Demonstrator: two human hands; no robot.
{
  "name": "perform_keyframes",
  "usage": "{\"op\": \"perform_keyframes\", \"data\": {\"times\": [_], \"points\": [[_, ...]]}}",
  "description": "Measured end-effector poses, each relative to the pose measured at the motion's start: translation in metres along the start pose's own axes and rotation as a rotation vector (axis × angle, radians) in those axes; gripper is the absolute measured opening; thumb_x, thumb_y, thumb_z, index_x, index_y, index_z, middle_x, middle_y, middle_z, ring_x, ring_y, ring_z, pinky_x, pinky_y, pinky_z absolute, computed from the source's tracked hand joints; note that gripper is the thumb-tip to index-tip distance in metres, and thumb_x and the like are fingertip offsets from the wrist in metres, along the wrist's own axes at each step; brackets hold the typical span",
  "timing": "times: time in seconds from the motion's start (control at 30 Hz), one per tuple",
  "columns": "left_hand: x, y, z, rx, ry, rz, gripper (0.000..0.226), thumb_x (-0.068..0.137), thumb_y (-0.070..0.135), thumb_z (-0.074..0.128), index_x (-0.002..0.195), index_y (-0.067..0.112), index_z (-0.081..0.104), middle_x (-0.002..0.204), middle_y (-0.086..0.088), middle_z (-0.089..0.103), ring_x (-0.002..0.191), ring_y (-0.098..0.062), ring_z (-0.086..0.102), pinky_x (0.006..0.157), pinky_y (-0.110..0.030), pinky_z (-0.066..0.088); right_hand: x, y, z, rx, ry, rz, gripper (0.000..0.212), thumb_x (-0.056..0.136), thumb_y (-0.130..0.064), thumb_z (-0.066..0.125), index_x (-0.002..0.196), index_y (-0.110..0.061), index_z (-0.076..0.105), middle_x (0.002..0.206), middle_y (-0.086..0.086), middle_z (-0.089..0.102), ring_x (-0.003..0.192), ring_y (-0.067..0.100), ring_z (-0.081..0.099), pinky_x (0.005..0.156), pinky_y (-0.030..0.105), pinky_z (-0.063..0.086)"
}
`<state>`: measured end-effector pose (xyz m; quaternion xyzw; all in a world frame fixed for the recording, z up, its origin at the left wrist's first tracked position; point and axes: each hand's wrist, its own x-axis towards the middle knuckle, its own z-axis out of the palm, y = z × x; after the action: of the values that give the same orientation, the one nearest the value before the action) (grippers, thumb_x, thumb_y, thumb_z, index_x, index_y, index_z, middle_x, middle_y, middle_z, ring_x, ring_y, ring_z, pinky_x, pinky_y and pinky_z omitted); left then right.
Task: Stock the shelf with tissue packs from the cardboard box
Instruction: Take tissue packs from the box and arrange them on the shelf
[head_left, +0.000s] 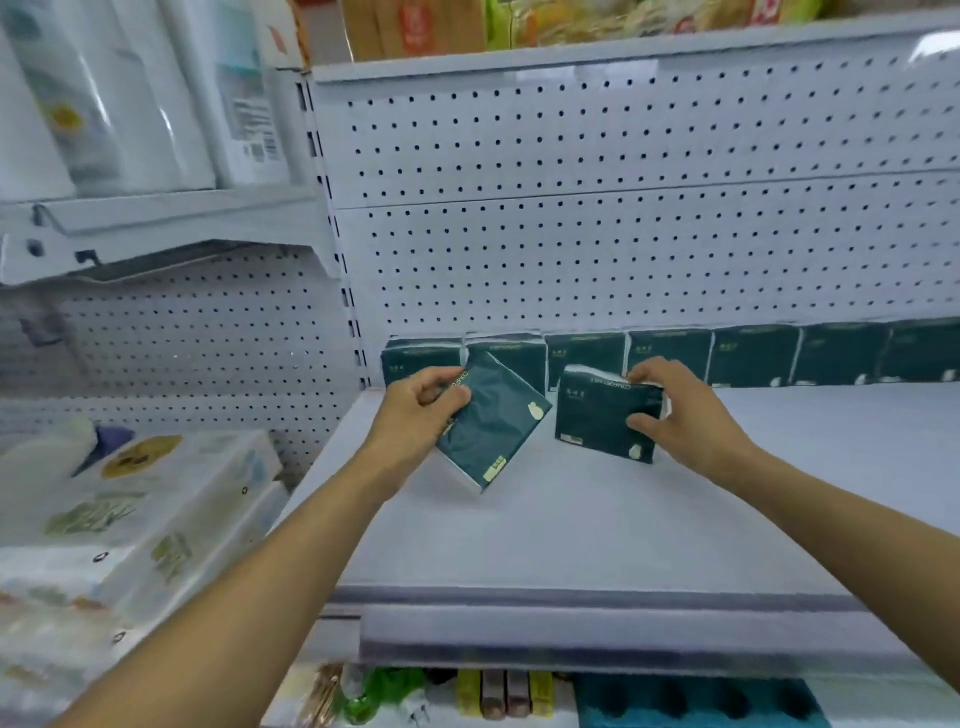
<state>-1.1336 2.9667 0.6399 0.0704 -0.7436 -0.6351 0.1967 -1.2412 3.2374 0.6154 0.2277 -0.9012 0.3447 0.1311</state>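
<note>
My left hand (423, 402) grips a dark green tissue pack (493, 426), tilted diagonally above the white shelf (571, 519). My right hand (675, 410) holds a second dark green tissue pack (597, 415), nearly upright, with its lower edge close to the shelf surface. Behind both hands a row of several matching green packs (753, 358) stands against the white pegboard back panel. The cardboard box is out of view.
White bulk paper packs (130, 509) lie on the neighbouring shelf at the left. Tall white roll packs (130, 93) fill the upper left shelf. Goods sit on the shelf above and on the one below (493, 696). The shelf's front lip (597, 634) runs across the foreground.
</note>
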Motion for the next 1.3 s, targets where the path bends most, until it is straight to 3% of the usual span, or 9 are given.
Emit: {"op": "perform_keyframes", "data": {"times": [0.37, 0.57, 0.7, 0.8, 0.9, 1.0, 1.07, 1.2, 1.3], "points": [[0.062, -0.014, 0.025, 0.035, -0.089, -0.015, 0.015, 0.094, 0.019, 0.065, 0.108, 0.024, 0.07, 0.096, 0.005, 0.074, 0.078, -0.003, 0.071, 0.063, -0.018, 0.055, 0.069, 0.034, 0.014, -0.137, 0.066, -0.083, 0.039, 0.086, -0.014, 0.071, 0.121, -0.021, 0.056, 0.124, -0.002, 0.052, 0.115, 0.016, 0.045, 0.089, 0.026, 0.04], [0.078, -0.019, 0.036, 0.055, -0.08, -0.04, 0.018, 0.093, 0.02, 0.067, 0.11, 0.021, 0.07, 0.095, 0.004, 0.075, 0.078, -0.004, 0.071, 0.062, -0.017, 0.054, 0.091, 0.04, 0.028, -0.232, 0.11, -0.136, 0.04, 0.087, -0.018, 0.07, 0.125, -0.021, 0.055, 0.129, -0.003, 0.05, 0.12, 0.016, 0.043, 0.083, 0.034, 0.049], [0.084, -0.019, 0.042, 0.092, -0.074, -0.063, 0.015, 0.092, 0.023, 0.068, 0.107, 0.019, 0.065, 0.093, 0.0, 0.075, 0.077, -0.01, 0.071, 0.059, -0.019, 0.052, 0.103, 0.049, 0.031, -0.38, 0.114, -0.237, 0.044, 0.081, -0.023, 0.075, 0.122, -0.017, 0.06, 0.13, 0.002, 0.052, 0.121, 0.024, 0.044, 0.094, 0.039, 0.046], [0.09, -0.019, 0.048, 0.124, -0.063, -0.068, 0.02, 0.089, 0.025, 0.072, 0.1, 0.016, 0.057, 0.096, -0.008, 0.073, 0.081, -0.019, 0.07, 0.062, -0.026, 0.052, 0.106, 0.047, 0.027, -0.434, 0.196, -0.274, 0.044, 0.087, -0.047, 0.065, 0.125, -0.024, 0.062, 0.14, 0.002, 0.048, 0.129, 0.024, 0.037, 0.105, 0.047, 0.036], [0.093, -0.016, 0.058, 0.197, -0.126, 0.015, 0.017, 0.085, 0.024, 0.076, 0.09, 0.018, 0.06, 0.091, -0.002, 0.074, 0.087, -0.025, 0.07, 0.074, -0.038, 0.056, 0.09, 0.024, 0.015, -0.148, 0.198, -0.324, 0.053, 0.089, -0.063, 0.047, 0.134, -0.036, 0.053, 0.144, -0.008, 0.042, 0.13, 0.012, 0.037, 0.106, 0.038, 0.031], [0.086, -0.01, 0.08, 0.272, -0.252, 0.147, 0.014, 0.082, 0.02, 0.079, 0.085, 0.022, 0.065, 0.09, 0.01, 0.073, 0.091, -0.009, 0.069, 0.086, -0.03, 0.056, 0.069, 0.008, 0.009, 0.158, -0.181, -0.353, 0.064, 0.08, -0.054, 0.069, 0.137, -0.05, 0.041, 0.14, -0.021, 0.038, 0.13, 0.001, 0.038, 0.105, 0.03, 0.038], [0.079, -0.008, 0.094, 0.318, -0.345, 0.216, 0.012, 0.083, 0.021, 0.078, 0.084, 0.025, 0.067, 0.092, 0.014, 0.072, 0.094, -0.002, 0.067, 0.088, -0.027, 0.055, 0.061, 0.016, 0.008, 0.168, -0.284, -0.342, 0.058, 0.077, -0.042, 0.078, 0.129, -0.048, 0.051, 0.124, -0.022, 0.05, 0.116, 0.002, 0.05, 0.096, 0.028, 0.047], [0.076, -0.013, 0.11, 0.4, -0.304, 0.357, 0.008, 0.097, 0.028, 0.059, 0.095, 0.028, 0.067, 0.094, 0.014, 0.067, 0.09, -0.008, 0.061, 0.082, -0.036, 0.053, 0.047, 0.054, -0.01, 0.22, -0.171, -0.277, 0.044, 0.077, -0.027, 0.081, 0.116, -0.04, 0.064, 0.104, -0.018, 0.058, 0.099, 0.006, 0.057, 0.079, 0.016, 0.045], [0.094, -0.02, 0.12, 0.616, -0.112, 0.545, 0.025, 0.096, 0.034, 0.059, 0.12, 0.031, 0.059, 0.121, 0.019, 0.057, 0.111, -0.005, 0.051, 0.099, -0.029, 0.044, 0.045, 0.088, -0.032, 0.136, -0.06, -0.247, 0.043, 0.079, -0.023, 0.08, 0.116, -0.04, 0.064, 0.108, -0.018, 0.057, 0.098, 0.005, 0.057, 0.078, 0.018, 0.046]]}}
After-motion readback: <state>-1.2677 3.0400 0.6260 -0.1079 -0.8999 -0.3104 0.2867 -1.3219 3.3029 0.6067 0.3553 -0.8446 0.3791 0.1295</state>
